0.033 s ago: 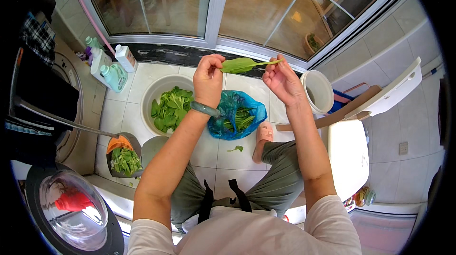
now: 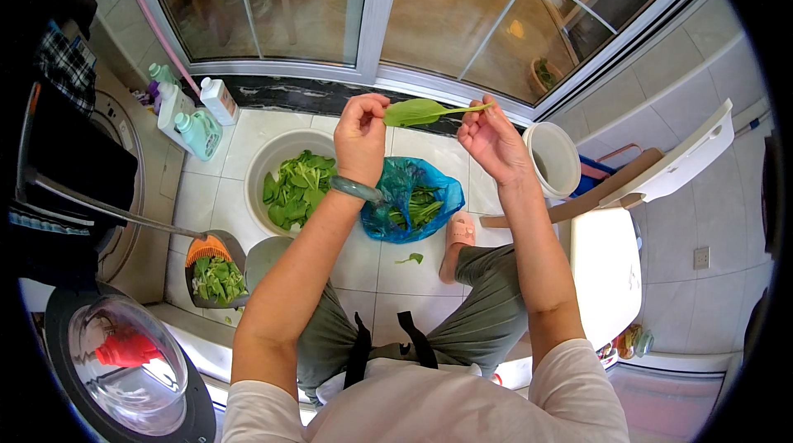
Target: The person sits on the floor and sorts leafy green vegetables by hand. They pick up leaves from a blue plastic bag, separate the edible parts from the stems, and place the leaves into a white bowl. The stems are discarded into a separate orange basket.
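A single green vegetable leaf [image 2: 415,113] is stretched level between my two hands, above the floor. My left hand [image 2: 362,131] pinches the tip of its blade, and a jade-coloured bangle [image 2: 355,189] rings that wrist. The thin stalk end sits between the fingertips of my right hand [image 2: 494,139]. Below my left forearm stands a pale round basin [image 2: 254,187] with many loose green leaves [image 2: 301,187] in it. Between my arms, lower down, lies an open blue plastic bag [image 2: 450,195] holding more greens [image 2: 420,208].
An orange-edged dustpan [image 2: 206,246] with leaf scraps stands at the left. Detergent bottles [image 2: 198,133] are beyond it, by a washing machine [image 2: 124,154]. A white bucket [image 2: 555,158] and a white chair [image 2: 607,261] are at my right. One scrap leaf [image 2: 410,259] lies on the tiles.
My left hand has shifted very slightly left with the leaf. Otherwise nothing visibly differs.
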`<action>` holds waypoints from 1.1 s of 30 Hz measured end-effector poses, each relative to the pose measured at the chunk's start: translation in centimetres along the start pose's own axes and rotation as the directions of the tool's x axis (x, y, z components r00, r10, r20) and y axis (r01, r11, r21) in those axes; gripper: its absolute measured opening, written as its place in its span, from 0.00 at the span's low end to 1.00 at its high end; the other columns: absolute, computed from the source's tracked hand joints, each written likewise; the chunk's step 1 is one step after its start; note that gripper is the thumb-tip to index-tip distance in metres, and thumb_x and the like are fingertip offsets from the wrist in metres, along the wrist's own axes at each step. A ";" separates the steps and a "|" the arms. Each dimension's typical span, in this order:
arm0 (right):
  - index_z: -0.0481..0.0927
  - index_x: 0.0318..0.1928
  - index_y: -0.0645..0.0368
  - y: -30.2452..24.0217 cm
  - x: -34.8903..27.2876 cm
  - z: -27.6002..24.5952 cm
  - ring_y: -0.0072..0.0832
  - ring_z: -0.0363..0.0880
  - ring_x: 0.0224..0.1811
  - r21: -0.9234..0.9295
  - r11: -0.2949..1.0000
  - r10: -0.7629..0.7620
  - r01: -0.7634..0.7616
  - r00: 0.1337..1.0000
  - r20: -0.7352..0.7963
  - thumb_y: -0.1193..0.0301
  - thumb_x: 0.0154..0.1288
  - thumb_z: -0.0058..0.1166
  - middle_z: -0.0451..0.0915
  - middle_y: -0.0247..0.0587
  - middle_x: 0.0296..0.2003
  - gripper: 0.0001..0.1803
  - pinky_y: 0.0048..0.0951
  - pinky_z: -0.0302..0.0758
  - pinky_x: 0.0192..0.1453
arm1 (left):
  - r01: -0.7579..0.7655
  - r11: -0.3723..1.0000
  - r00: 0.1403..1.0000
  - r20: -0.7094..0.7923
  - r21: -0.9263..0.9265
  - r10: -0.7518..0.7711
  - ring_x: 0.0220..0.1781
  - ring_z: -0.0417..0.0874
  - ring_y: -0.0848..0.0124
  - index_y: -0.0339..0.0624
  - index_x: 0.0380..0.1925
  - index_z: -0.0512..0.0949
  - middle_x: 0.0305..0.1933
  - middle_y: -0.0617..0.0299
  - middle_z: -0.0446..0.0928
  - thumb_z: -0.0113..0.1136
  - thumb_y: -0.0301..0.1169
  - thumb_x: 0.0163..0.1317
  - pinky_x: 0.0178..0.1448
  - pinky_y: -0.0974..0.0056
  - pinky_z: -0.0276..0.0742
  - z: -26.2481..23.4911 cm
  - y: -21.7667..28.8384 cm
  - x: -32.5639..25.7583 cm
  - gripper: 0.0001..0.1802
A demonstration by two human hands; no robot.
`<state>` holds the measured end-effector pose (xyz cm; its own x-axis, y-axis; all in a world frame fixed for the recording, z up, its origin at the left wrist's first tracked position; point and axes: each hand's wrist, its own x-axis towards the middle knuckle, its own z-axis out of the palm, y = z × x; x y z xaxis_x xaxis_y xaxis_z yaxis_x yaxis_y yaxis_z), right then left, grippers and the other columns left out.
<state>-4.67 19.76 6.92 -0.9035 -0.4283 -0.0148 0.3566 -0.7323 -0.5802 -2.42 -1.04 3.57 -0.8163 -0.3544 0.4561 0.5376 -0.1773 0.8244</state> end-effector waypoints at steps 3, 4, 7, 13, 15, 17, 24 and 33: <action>0.70 0.40 0.51 -0.4 0.1 -0.3 0.22 0.71 0.39 -0.001 1.000 -0.008 0.008 1.000 -0.005 0.74 0.58 0.52 0.72 0.32 0.37 0.10 0.28 0.71 0.45 | 0.086 0.992 0.995 -0.047 -0.087 -0.091 0.37 0.75 0.75 0.41 0.27 0.69 0.36 0.62 0.73 0.47 0.18 0.56 0.40 0.73 0.72 -0.2 0.1 0.5 0.05; 0.71 0.40 0.51 -0.5 0.1 -0.5 0.23 0.71 0.39 -0.004 1.000 -0.011 0.011 1.000 -0.014 0.74 0.57 0.52 0.72 0.33 0.37 0.09 0.28 0.71 0.44 | 0.128 0.986 0.989 -0.058 -0.111 -0.135 0.37 0.76 0.75 0.42 0.27 0.69 0.37 0.62 0.73 0.48 0.19 0.58 0.40 0.73 0.72 -0.3 0.2 0.8 0.05; 0.71 0.39 0.51 -0.1 0.4 -0.7 0.23 0.72 0.39 -0.008 1.000 0.011 -0.011 0.999 -0.052 0.74 0.58 0.52 0.73 0.33 0.36 0.09 0.28 0.71 0.44 | 0.123 0.990 0.980 -0.151 -0.068 -0.132 0.37 0.77 0.74 0.42 0.29 0.69 0.37 0.62 0.73 0.47 0.20 0.59 0.38 0.72 0.73 -1.4 0.4 1.5 0.04; 0.72 0.40 0.52 4.6 1.6 -5.8 0.23 0.74 0.38 -0.141 0.963 0.173 -0.231 0.925 -0.337 0.71 0.59 0.51 0.75 0.32 0.33 0.08 0.28 0.73 0.41 | -0.139 0.950 0.974 -0.133 0.281 0.182 0.34 0.74 0.76 0.42 0.31 0.70 0.31 0.65 0.72 0.45 0.20 0.58 0.39 0.71 0.71 -2.0 -0.5 1.8 0.05; 0.72 0.39 0.50 7.3 1.5 -9.8 0.23 0.74 0.39 -0.105 0.915 0.282 -0.390 0.803 -0.525 0.69 0.59 0.51 0.75 0.32 0.33 0.07 0.28 0.73 0.42 | -0.179 0.934 0.978 -0.050 0.310 0.205 0.31 0.72 0.69 0.39 0.29 0.69 0.29 0.60 0.70 0.45 0.19 0.53 0.38 0.66 0.69 -0.6 0.5 1.1 0.06; 0.73 0.39 0.52 10.7 1.6 -9.9 0.24 0.74 0.42 -0.144 0.881 0.349 -0.450 0.825 -0.445 0.67 0.59 0.51 0.75 0.34 0.34 0.08 0.28 0.73 0.43 | -0.327 0.854 0.941 0.055 0.405 0.334 0.33 0.71 0.55 0.38 0.27 0.70 0.29 0.53 0.69 0.46 0.18 0.44 0.39 0.60 0.70 0.1 1.2 0.0 0.08; 0.61 0.53 0.60 20.2 4.6 -9.2 0.36 0.64 0.55 -0.061 0.859 0.427 -0.509 0.776 -0.465 0.65 0.59 0.52 0.62 0.49 0.52 0.24 0.34 0.68 0.53 | -0.569 0.703 0.808 0.453 0.427 0.378 0.32 0.72 0.65 0.46 0.24 0.70 0.26 0.62 0.68 0.50 0.28 0.44 0.35 0.62 0.67 4.0 1.6 -3.9 0.05; 0.66 0.50 0.57 20.1 1.0 -16.3 0.30 0.69 0.49 -0.221 0.702 0.345 -0.678 0.594 -0.726 0.64 0.60 0.50 0.68 0.40 0.48 0.19 0.31 0.70 0.50 | -0.638 0.660 0.648 0.740 0.398 0.179 0.33 0.74 0.69 0.47 0.23 0.71 0.27 0.66 0.70 0.50 0.30 0.47 0.35 0.64 0.66 5.9 2.8 -8.4 0.02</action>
<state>-2.28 13.19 -18.04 -0.5864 -0.1229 -0.8006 0.8099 -0.1067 -0.5768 4.70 6.87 4.03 -0.5888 0.4184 0.6915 0.7910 0.4744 0.3864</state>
